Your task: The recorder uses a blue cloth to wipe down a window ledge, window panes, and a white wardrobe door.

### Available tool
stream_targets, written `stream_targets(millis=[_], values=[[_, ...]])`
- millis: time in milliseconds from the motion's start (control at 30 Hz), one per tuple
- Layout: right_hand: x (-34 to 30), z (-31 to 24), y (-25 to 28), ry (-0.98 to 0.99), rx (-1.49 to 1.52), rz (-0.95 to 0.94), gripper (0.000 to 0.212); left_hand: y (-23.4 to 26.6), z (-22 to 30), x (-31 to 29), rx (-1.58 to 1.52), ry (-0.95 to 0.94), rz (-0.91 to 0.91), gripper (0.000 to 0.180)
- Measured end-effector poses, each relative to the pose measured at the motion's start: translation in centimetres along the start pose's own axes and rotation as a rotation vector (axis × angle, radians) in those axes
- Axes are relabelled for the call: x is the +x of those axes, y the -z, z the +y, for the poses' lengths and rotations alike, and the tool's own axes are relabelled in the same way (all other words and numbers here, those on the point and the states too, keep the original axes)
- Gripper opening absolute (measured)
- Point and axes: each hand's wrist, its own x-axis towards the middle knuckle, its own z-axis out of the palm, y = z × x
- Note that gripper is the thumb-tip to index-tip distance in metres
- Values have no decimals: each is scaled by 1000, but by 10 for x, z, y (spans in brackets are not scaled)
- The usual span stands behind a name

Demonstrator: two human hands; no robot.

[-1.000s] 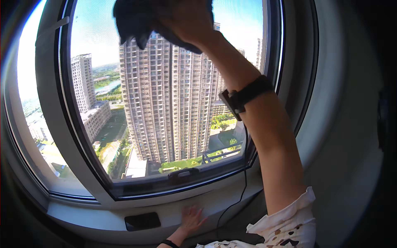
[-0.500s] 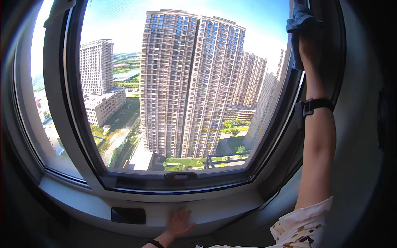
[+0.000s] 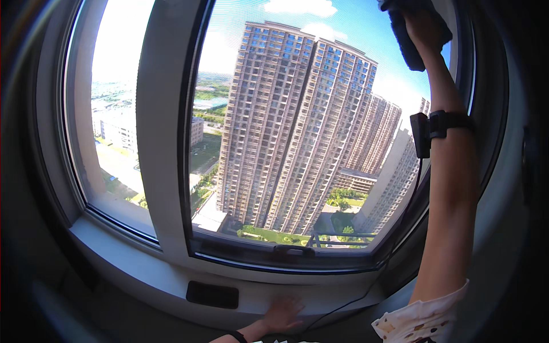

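Observation:
High at the upper right, my right hand is wrapped round a dark blue-grey cloth. The cloth overlaps the upper right part of the window pane; whether it presses on the glass is hard to tell. My right arm is stretched up, with a black strap and a small black device at the wrist. Low in the middle, my left hand rests on the pale windowsill, fingers spread and slightly blurred, holding nothing.
A black flat rectangular object lies on the sill left of my left hand. A dark cable runs from the wrist device down across the sill. A pale upright divides the window; a dark handle sits on its lower frame.
My view has turned, so the window sits further right and tilts. My right hand and the cloth have moved from the right-hand frame onto the pane area. My left hand stays on the sill.

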Motion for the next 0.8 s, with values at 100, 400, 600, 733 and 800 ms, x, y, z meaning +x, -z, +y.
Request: stream_targets(millis=[100, 400, 600, 733, 800], values=[[12, -62, -1, 137, -170, -62, 32, 4, 5, -15, -148, -88, 12, 54], [-4, -180, -18, 230, 113, -306, 41, 56, -4, -44, -255, -105, 1, 52], [-39, -210, -14, 202, 158, -226, 41, 64, 0, -66, -267, -67, 0, 53], [-68, -225, -20, 164, 92, -165, 40, 66, 0, -77, -250, -47, -16, 53], [-81, -233, -13, 66, 77, -180, 41, 71, 0, -77, -240, -37, -49, 52]])
